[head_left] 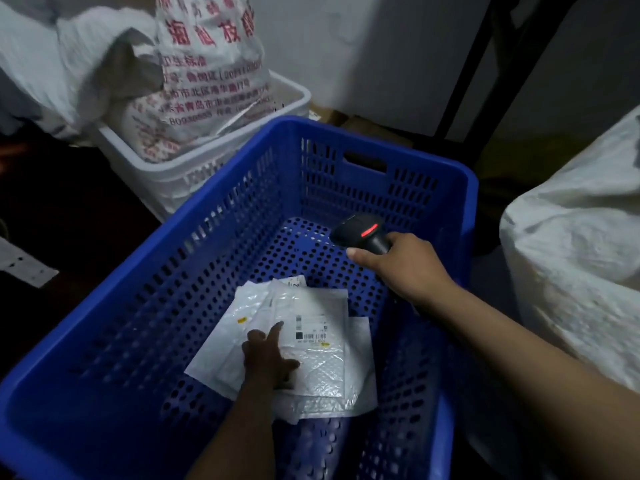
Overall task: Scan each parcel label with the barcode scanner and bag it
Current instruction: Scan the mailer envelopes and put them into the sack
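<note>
A few white bubble-mailer parcels lie overlapping on the floor of a blue perforated crate. The top parcel carries a printed label with a barcode, facing up. My left hand reaches down into the crate and rests on the parcels, fingers spread and the forefinger pointing at the label's left edge. My right hand grips the handle of a black barcode scanner, held above the crate floor to the upper right of the parcels, a red light glowing on its head.
A white woven sack printed with red text stands in a white plastic crate behind the blue one. Another large white sack bulges at the right. A dark metal frame stands against the back wall.
</note>
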